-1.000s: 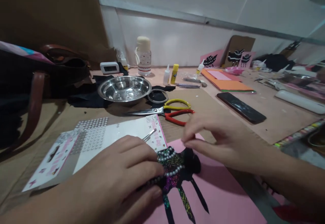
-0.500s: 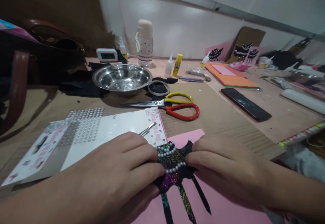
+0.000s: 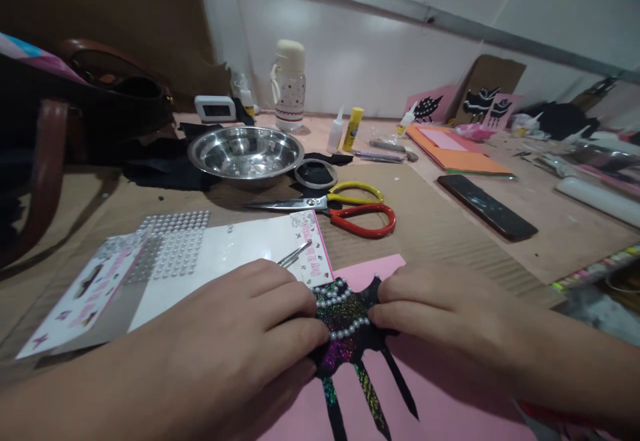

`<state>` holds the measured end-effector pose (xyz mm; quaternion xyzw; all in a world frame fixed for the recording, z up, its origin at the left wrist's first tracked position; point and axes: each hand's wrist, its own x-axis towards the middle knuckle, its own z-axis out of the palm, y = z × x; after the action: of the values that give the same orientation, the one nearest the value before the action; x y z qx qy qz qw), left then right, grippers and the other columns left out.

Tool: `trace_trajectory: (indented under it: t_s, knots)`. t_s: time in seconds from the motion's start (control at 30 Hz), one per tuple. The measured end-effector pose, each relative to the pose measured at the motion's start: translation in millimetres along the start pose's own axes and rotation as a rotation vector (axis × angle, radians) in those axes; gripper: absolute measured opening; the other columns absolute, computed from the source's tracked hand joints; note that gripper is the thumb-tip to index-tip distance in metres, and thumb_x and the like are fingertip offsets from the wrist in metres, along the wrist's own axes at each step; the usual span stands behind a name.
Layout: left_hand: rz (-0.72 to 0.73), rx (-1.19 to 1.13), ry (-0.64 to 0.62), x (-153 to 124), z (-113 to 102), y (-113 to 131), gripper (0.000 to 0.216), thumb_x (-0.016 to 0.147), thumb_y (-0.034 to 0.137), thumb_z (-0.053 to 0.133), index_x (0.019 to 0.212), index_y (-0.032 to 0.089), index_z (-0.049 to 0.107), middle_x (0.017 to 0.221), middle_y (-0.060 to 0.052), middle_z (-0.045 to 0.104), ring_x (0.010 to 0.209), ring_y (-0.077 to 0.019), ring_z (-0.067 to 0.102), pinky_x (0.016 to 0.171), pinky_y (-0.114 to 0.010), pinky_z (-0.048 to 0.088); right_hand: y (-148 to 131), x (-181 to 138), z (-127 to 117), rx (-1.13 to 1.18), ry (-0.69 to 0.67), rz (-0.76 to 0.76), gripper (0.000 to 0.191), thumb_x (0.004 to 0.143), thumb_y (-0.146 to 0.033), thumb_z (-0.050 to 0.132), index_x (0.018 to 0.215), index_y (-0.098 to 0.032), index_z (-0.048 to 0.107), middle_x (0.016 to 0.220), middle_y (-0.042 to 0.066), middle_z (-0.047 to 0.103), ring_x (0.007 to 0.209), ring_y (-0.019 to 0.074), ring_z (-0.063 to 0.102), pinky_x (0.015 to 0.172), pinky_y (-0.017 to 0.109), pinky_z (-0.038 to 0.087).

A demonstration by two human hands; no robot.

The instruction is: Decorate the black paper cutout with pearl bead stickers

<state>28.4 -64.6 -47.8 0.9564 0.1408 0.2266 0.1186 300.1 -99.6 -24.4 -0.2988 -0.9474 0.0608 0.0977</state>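
Observation:
A black glittery paper cutout point(image 3: 347, 334) with rows of small pearls lies on a pink card point(image 3: 440, 401) at the near edge of the table. My left hand point(image 3: 240, 341) lies over its left side, fingers together and pressed down on it. My right hand point(image 3: 440, 311) presses its right side the same way, fingertips touching the pearl row. Metal tweezers point(image 3: 294, 254) poke out from behind my left fingers, lying on a white sheet of pearl stickers point(image 3: 200, 261).
Red and yellow scissors point(image 3: 345, 211) lie just beyond the card. A steel bowl point(image 3: 246, 151), a tape ring point(image 3: 315, 174), a glue stick point(image 3: 353, 129), a bottle point(image 3: 289, 86) and a black phone point(image 3: 487, 206) stand farther back. A dark bag point(image 3: 75, 121) sits far left.
My right hand came down from a raised pinch above the cutout and now rests pressed on its right side. My left hand has stayed in place on it.

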Motion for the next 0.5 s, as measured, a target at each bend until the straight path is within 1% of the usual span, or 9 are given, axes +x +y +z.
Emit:
trace_trajectory:
  t_s: [0.1, 0.2, 0.3, 0.4, 0.5]
  knots:
    - [0.0, -0.003, 0.0, 0.0, 0.6, 0.0, 0.012, 0.093, 0.017, 0.056, 0.093, 0.021, 0.067, 0.091, -0.007, 0.07, 0.082, -0.0193, 0.062, 0.074, -0.032, 0.051, -0.5, 1.1, -2.3, -0.006, 0.021, -0.001, 0.045, 0.105, -0.015, 0.028, 0.101, -0.014, 0.072, 0.084, 0.008, 0.07, 0.075, 0.0166, 0.064, 0.066, 0.028, 0.052]
    - [-0.004, 0.005, 0.002, -0.3, 1.3, 0.2, 0.014, 0.093, 0.016, 0.054, 0.092, 0.021, 0.066, 0.091, -0.006, 0.07, 0.081, -0.0191, 0.062, 0.072, -0.032, 0.051, -1.1, -2.6, -2.3, 0.0, 0.034, 0.015, 0.032, 0.102, -0.012, 0.04, 0.103, -0.014, 0.072, 0.088, 0.008, 0.071, 0.079, 0.0175, 0.066, 0.07, 0.029, 0.054]
    - [-0.011, 0.01, -0.005, -0.5, 1.3, 0.7, 0.016, 0.094, 0.015, 0.052, 0.091, 0.021, 0.066, 0.094, -0.006, 0.07, 0.081, -0.0194, 0.062, 0.07, -0.033, 0.051, 0.4, -8.1, 0.9, 0.033, 0.099, 0.021, 0.022, 0.096, -0.009, 0.051, 0.104, -0.014, 0.071, 0.089, 0.009, 0.071, 0.081, 0.017, 0.067, 0.071, 0.028, 0.054]
    - [-0.007, 0.004, -0.011, -0.3, 1.1, 0.8, 0.016, 0.094, 0.016, 0.052, 0.091, 0.021, 0.066, 0.096, -0.006, 0.071, 0.082, -0.0196, 0.062, 0.071, -0.033, 0.051, 4.0, -12.7, 6.7, 0.09, 0.143, 0.014, 0.021, 0.096, -0.009, 0.053, 0.108, -0.015, 0.069, 0.091, 0.008, 0.071, 0.082, 0.0148, 0.067, 0.071, 0.025, 0.053]
    - [-0.007, 0.006, -0.009, 0.1, 0.6, 0.9, 0.016, 0.094, 0.016, 0.052, 0.092, 0.021, 0.067, 0.095, -0.007, 0.071, 0.083, -0.0196, 0.063, 0.073, -0.033, 0.052, 7.5, -15.5, 13.1, 0.112, 0.157, 0.012, 0.021, 0.096, -0.01, 0.055, 0.112, -0.015, 0.067, 0.093, 0.008, 0.07, 0.082, 0.0136, 0.065, 0.07, 0.024, 0.051]
